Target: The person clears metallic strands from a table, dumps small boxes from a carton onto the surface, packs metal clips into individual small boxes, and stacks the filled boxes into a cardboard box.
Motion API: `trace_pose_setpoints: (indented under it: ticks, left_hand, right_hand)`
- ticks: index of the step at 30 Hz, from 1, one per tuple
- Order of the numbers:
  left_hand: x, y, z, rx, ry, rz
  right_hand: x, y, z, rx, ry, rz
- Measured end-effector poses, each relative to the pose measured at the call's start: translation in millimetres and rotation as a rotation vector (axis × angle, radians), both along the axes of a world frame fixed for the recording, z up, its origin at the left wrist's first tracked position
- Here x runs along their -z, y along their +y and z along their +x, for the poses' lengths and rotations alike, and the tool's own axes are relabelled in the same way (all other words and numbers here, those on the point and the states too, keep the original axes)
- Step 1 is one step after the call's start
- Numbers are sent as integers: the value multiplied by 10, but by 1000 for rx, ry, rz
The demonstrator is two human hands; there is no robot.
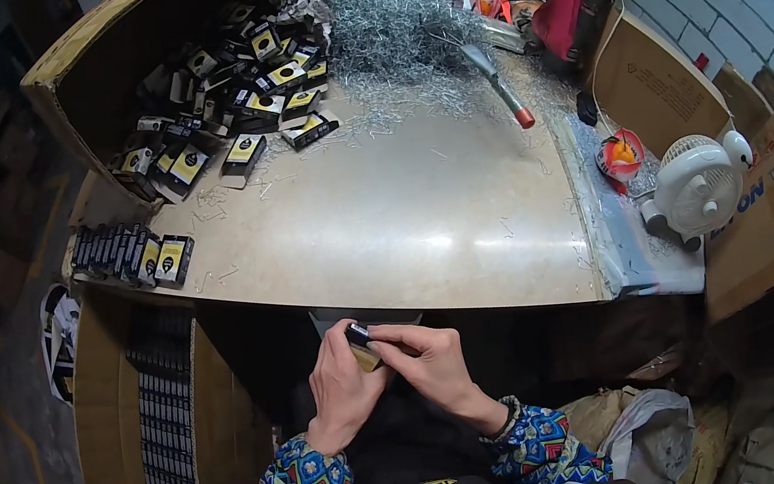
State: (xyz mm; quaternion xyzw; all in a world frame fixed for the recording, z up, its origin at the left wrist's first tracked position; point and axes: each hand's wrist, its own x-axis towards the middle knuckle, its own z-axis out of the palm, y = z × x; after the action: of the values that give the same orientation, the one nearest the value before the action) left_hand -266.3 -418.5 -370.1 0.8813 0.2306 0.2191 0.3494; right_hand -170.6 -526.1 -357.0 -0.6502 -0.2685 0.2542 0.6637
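Note:
Just past the table's near edge, over my lap, both hands hold a small black and yellow cardboard box (364, 355). My left hand (342, 391) wraps round its left side. The fingers of my right hand (430, 365) pinch its right side near the upper end. My palms hide much of the box, so I cannot tell whether its flap is fully closed. A row of matching boxes (172, 259) stands at the table's left edge. Farther back lies a heap of similar boxes (243, 151), several with flaps sticking open.
A large pile of thin metal wire hooks (395, 33) covers the table's back, with a red-tipped hand tool (499, 87) on it. A white fan (699, 184) stands right. At lower left, a large carton (113, 427) holds packed rows of boxes. Loose hooks lie on the table (382, 212).

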Motion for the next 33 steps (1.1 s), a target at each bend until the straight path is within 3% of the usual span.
trace_pose_setpoints:
  ticks: [2,8,13,17,18,22,25,27,29,30,32,33]
  left_hand:
    - [81,28,-7,35,-42,75]
    - [156,129,-47,55,-85,52]
    - [122,193,-88,56,51,-58]
    - [29,236,-97,-37,163,-369]
    - [21,307,-134,-77,152,-357]
    - [85,624,-335,18,-46,-415]
    - [96,1147,-639,-166,-43,-520]
    - [-3,1455,-843,-479,-236,-565]
    - [9,1752,-974,-600,-286,-333]
    - [-133,1839,-938,-606,-294,-324]
    - [-445,2038,-832,-611,-165,-6]
    - [-506,2140,-724,-615,-175,85]
  right_hand:
    - [-38,15,-17,24,51,-91]
    - [-2,96,-49,42,78,-34]
    - [7,160,-95,-9,-276,-39]
    - [0,333,-187,102,-898,24]
    - [-24,423,-162,71,-900,57]
    - [-153,726,116,-376,-472,-149]
    - [-130,1627,245,-326,-807,-107]
    - [74,2350,191,-256,-1040,91]
    - [88,2949,42,-98,-1354,104]
    - [-36,3097,46,-99,-1358,117]
    - [-218,3253,28,-629,-1194,-518]
    - [-229,3235,22,-638,-1198,-524]
